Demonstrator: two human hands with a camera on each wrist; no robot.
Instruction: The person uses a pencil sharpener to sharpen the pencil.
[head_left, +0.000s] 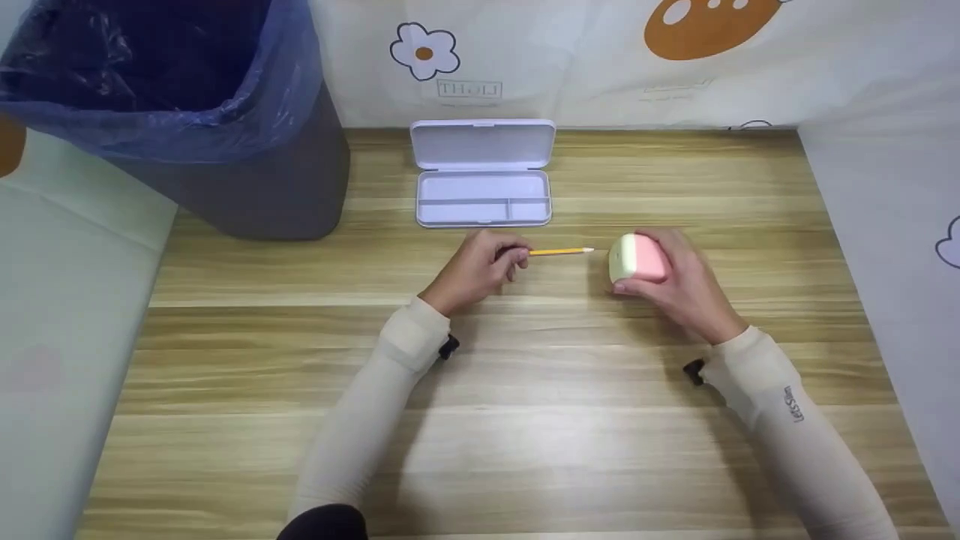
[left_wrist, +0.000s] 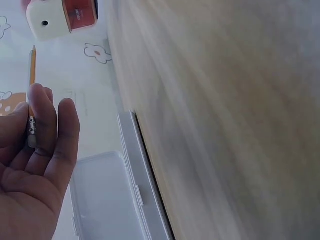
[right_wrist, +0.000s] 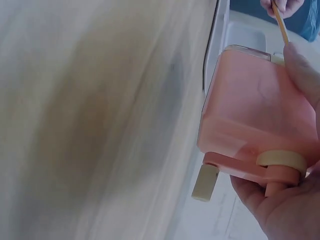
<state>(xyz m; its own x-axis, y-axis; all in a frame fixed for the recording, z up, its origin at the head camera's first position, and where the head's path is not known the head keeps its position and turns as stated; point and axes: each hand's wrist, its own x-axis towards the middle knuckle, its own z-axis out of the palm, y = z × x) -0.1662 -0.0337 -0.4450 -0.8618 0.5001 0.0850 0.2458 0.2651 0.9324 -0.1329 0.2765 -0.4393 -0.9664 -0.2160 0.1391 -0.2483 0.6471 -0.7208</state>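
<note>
Between thumb and fingers, my left hand [head_left: 480, 266] pinches a yellow pencil [head_left: 559, 251] near its eraser end, its pale sharpened tip pointing right. My right hand [head_left: 686, 281] grips a pink and cream crank pencil sharpener [head_left: 646, 259] around its sides. The round hole in the sharpener's cream face [left_wrist: 46, 24] looks toward the pencil tip, with a short gap between them. In the right wrist view, a pink crank arm with a cream knob [right_wrist: 205, 183] sticks out at the back of the sharpener.
A pale lilac pencil case [head_left: 484, 199] lies with its lid raised behind my left hand, showing divided compartments. To the left stands a grey bin [head_left: 285, 187] lined with a blue plastic bag. Patterned cloth [head_left: 570, 67] hangs along the table's back edge.
</note>
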